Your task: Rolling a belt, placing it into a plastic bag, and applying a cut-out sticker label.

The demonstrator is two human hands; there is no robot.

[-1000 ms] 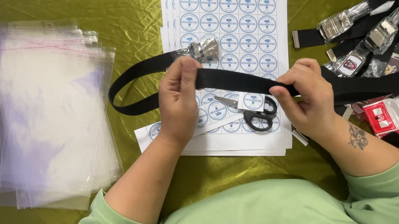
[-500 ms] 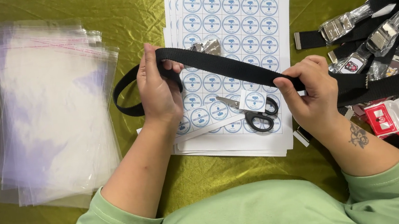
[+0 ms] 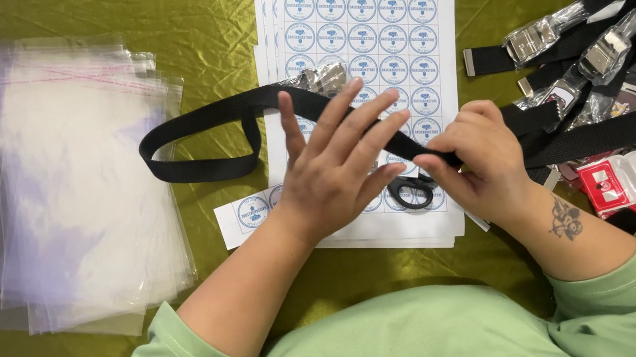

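A black webbing strap (image 3: 197,129) with a wrapped metal buckle (image 3: 319,79) lies looped across sheets of round blue stickers (image 3: 388,30). My left hand (image 3: 336,164) hovers over the strap with fingers spread, palm down, resting on or just above it. My right hand (image 3: 475,162) pinches the strap's other end between thumb and fingers. Black-handled scissors (image 3: 411,189) lie on the sticker sheets under my hands, partly hidden.
A stack of clear plastic bags (image 3: 73,186) lies at the left on the olive-gold cloth (image 3: 207,21). A pile of black straps with wrapped buckles (image 3: 596,52) sits at the right, beside a red and white packet (image 3: 622,183). A cut sticker strip (image 3: 245,214) lies near my left wrist.
My left hand has let go of the strap and opened, moving right toward my right hand. The strap's loop has dropped flat onto the cloth at the left.
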